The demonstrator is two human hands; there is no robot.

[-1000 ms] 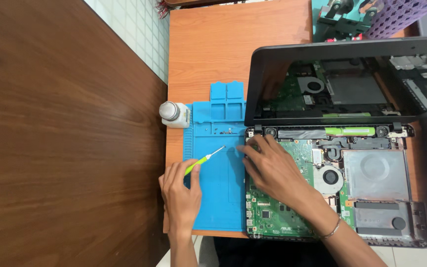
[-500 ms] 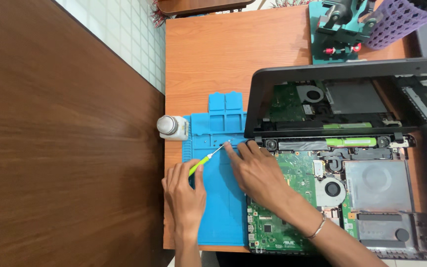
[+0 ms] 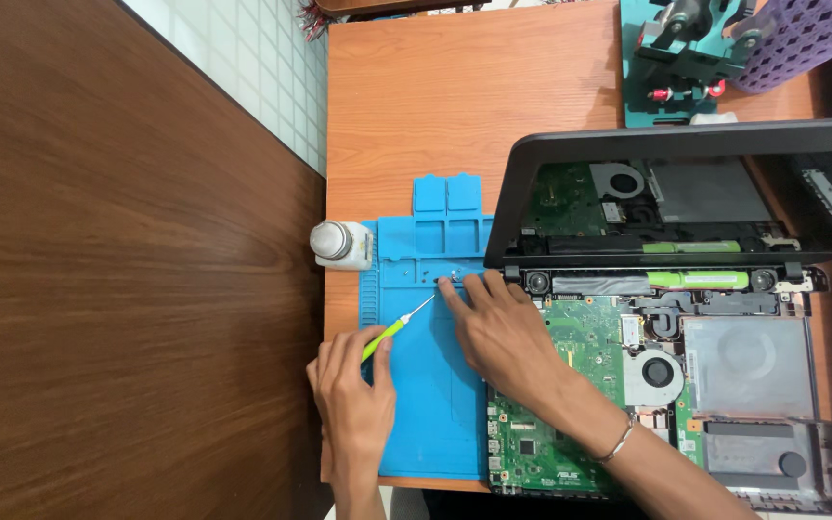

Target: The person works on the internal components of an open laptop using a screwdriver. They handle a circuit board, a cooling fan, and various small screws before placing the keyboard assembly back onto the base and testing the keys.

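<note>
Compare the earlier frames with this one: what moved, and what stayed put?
The right hand moved left, off the laptop's green circuit board, and its fingertips now rest on the blue repair mat near the small compartments. The left hand kept its grip on the green screwdriver, tip toward those fingertips. The white bottle and open laptop stayed in place.

Bench (image 3: 455,87): orange-brown wood-grain top, matte, evenly lit, no hard shadows. A second surface (image 3: 117,289) of dark brown wood grain fills the view to the left of the bench, its edge running diagonally from top left down to the bench's left side. Between the two, at the top, a wedge of floor (image 3: 252,58) shows: pale square tiles with thin grey joints. No wall or window in view.
</note>
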